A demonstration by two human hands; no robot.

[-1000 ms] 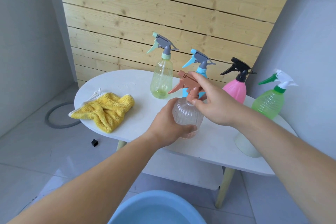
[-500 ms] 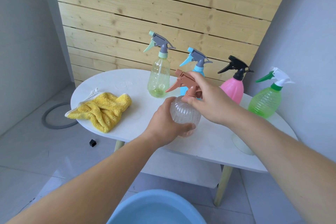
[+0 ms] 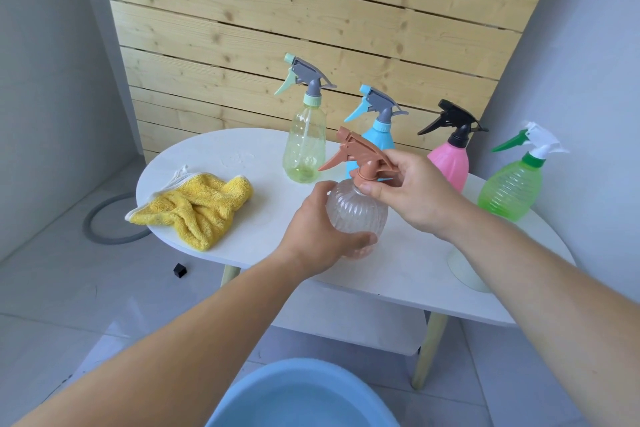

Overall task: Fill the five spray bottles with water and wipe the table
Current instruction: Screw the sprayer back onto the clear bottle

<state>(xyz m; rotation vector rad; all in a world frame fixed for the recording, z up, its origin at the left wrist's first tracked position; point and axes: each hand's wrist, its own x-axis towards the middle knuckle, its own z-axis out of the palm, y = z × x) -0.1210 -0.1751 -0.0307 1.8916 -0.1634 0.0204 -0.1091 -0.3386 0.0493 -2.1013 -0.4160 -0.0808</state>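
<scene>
A clear ribbed spray bottle (image 3: 360, 215) with a brown trigger head (image 3: 356, 156) is held just above the white table (image 3: 398, 274). My left hand (image 3: 318, 236) wraps its body from the left and below. My right hand (image 3: 408, 191) pinches the brown collar at its neck. Behind stand a pale yellow-green bottle (image 3: 304, 146), a blue bottle (image 3: 377, 135), a pink bottle with a black head (image 3: 450, 163) and a green bottle with a white head (image 3: 509, 191). A yellow cloth (image 3: 197, 208) lies crumpled on the table's left end.
A blue basin (image 3: 301, 399) holding water sits on the floor below me. A pale funnel-like object (image 3: 464, 270) lies partly under my right forearm. A grey hose ring (image 3: 104, 218) and a small black cube (image 3: 179, 270) lie on the floor. Wooden slats back the table.
My right hand's fingers have shifted around the brown collar and the trigger head has turned slightly. The bottle stays in my left hand at about the same spot.
</scene>
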